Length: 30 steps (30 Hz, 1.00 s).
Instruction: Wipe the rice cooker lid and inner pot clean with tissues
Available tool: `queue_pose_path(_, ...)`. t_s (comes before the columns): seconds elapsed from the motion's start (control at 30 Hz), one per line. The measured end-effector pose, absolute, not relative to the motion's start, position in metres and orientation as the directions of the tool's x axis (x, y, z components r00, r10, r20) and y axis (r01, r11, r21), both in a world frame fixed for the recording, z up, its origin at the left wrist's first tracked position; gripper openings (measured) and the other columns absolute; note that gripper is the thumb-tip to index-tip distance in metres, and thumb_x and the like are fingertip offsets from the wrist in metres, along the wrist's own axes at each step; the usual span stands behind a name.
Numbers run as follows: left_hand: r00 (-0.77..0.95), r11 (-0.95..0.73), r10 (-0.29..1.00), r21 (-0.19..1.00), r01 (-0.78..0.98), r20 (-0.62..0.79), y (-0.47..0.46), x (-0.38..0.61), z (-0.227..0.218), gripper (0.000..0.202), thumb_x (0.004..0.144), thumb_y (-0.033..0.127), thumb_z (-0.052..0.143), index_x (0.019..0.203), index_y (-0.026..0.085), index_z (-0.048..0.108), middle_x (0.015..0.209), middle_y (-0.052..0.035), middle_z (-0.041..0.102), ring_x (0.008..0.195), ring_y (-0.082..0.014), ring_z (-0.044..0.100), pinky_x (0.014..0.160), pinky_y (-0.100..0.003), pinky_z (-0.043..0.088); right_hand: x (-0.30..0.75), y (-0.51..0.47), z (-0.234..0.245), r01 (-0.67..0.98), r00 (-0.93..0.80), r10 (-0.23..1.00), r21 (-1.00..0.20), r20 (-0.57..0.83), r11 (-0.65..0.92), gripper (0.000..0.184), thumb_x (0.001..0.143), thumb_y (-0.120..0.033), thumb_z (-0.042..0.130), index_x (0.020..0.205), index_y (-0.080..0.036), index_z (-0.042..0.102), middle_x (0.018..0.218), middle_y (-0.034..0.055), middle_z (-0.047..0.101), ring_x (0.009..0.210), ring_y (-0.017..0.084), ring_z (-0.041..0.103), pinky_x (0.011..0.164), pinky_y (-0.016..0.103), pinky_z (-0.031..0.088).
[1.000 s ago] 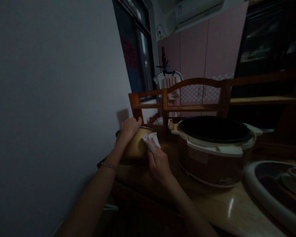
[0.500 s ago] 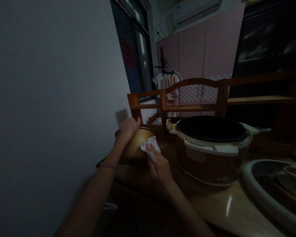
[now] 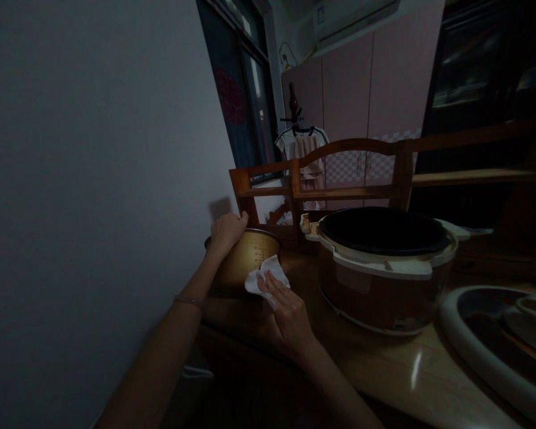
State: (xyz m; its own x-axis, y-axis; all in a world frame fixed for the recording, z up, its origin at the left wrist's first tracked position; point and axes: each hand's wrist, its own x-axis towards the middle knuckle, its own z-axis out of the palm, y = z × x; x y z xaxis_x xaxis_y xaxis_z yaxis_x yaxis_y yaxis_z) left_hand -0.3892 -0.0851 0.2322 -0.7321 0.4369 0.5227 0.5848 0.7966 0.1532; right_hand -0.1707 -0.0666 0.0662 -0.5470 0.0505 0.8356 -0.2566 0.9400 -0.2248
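Note:
A golden inner pot [image 3: 245,259] stands near the left end of the wooden table [image 3: 397,375]. My left hand [image 3: 226,231] is closed over the pot's far left rim. My right hand [image 3: 284,313] presses a crumpled white cloth [image 3: 262,276] against the pot's near right side, fingers closed on the cloth. To the right sits a rice cooker body [image 3: 382,268] with a dark open cavity.
A white cooker lid [image 3: 495,339] lies at the right edge of the table. A wooden rack [image 3: 321,179] rises behind the pots. A grey wall fills the left; a window, hanging clothes and a pink cabinet stand further back.
My right hand has slid the cloth down and leftward along the pot's side. My left hand keeps its hold on the rim.

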Motion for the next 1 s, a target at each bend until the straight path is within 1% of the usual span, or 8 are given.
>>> queue_pose_path(0.17,-0.745,0.804,0.422,0.167,0.571,0.516,-0.090,-0.398,0.231,0.070,0.092,0.057,0.025,0.100,0.008,0.074,0.105,-0.0243,0.071,0.101,-0.0356,0.066,0.083,-0.041,0.049,-0.170,-0.067,0.062,-0.297,-0.541,0.035,-0.230,0.840,0.927,0.057,0.089,-0.014,0.042,0.146,-0.014,0.039,0.150,0.0118,0.041,0.144,0.023,0.028,0.114,0.047,0.037)
queue_pose_path(0.27,-0.742,0.802,0.423,0.166,0.573,0.520,-0.092,-0.403,0.229,0.072,0.091,0.058,0.024,0.100,0.008,0.074,0.105,-0.0251,0.071,0.101,-0.0372,0.066,0.082,-0.043,0.049,-0.170,-0.068,0.059,-0.355,-0.493,0.079,-0.284,0.866,0.891,0.059,0.091,-0.013,0.039,0.149,-0.018,0.036,0.153,0.0084,0.038,0.144,0.022,0.029,0.114,0.048,0.036)
queue_pose_path(0.47,-0.725,0.794,0.442,0.144,0.590,0.529,-0.091,-0.404,0.227,0.071,0.091,0.058,0.023,0.097,0.009,0.074,0.105,-0.0239,0.071,0.100,-0.0355,0.066,0.083,-0.042,0.049,-0.181,-0.062,0.073,-0.391,-0.372,0.389,-0.522,0.843,0.758,0.053,0.098,-0.018,0.033,0.150,-0.029,0.033,0.156,0.0007,0.033,0.144,0.022,0.028,0.117,0.048,0.032)
queue_pose_path(0.53,-0.721,0.793,0.447,0.138,0.593,0.529,-0.089,-0.403,0.227,0.071,0.091,0.058,0.023,0.096,0.009,0.074,0.105,-0.0238,0.071,0.100,-0.0354,0.066,0.083,-0.042,0.049,-0.189,-0.061,0.082,-0.376,-0.370,0.418,-0.545,0.830,0.750,0.053,0.099,-0.019,0.033,0.151,-0.030,0.031,0.157,-0.0002,0.030,0.145,0.021,0.026,0.118,0.047,0.030)
queue_pose_path(0.63,-0.715,0.789,0.456,0.130,0.600,0.529,-0.084,-0.402,0.228,0.070,0.091,0.057,0.024,0.096,0.009,0.074,0.103,-0.0240,0.071,0.101,-0.0361,0.066,0.082,-0.042,0.049,-0.201,-0.063,0.093,-0.350,-0.427,0.320,-0.481,0.846,0.804,0.054,0.099,-0.017,0.033,0.152,-0.028,0.028,0.159,-0.0006,0.025,0.148,0.020,0.018,0.120,0.046,0.025)
queue_pose_path(0.8,-0.717,0.784,0.471,0.130,0.608,0.515,-0.081,-0.403,0.229,0.070,0.091,0.057,0.024,0.096,0.010,0.075,0.103,-0.0241,0.072,0.100,-0.0360,0.067,0.081,-0.041,0.049,-0.210,-0.073,0.091,-0.296,-0.565,0.059,-0.270,0.823,0.916,0.063,0.094,-0.015,0.040,0.154,-0.025,0.022,0.162,0.0012,0.014,0.150,0.023,0.006,0.121,0.051,0.015)
queue_pose_path(0.9,-0.722,0.784,0.471,0.135,0.606,0.507,-0.085,-0.407,0.229,0.072,0.091,0.060,0.023,0.096,0.010,0.075,0.105,-0.0241,0.071,0.102,-0.0354,0.066,0.083,-0.041,0.049,-0.205,-0.072,0.086,-0.293,-0.608,-0.029,-0.190,0.793,0.937,0.068,0.091,-0.017,0.044,0.154,-0.026,0.020,0.163,0.0011,0.011,0.150,0.025,0.004,0.120,0.054,0.014)
queue_pose_path(1.0,-0.727,0.783,0.474,0.140,0.606,0.497,-0.088,-0.412,0.230,0.072,0.091,0.060,0.023,0.097,0.010,0.074,0.106,-0.0239,0.071,0.104,-0.0355,0.066,0.084,-0.041,0.049,-0.196,-0.066,0.085,-0.289,-0.641,-0.072,-0.154,0.764,0.945,0.071,0.088,-0.018,0.049,0.153,-0.028,0.024,0.163,-0.0004,0.008,0.150,0.028,0.001,0.120,0.055,0.015)
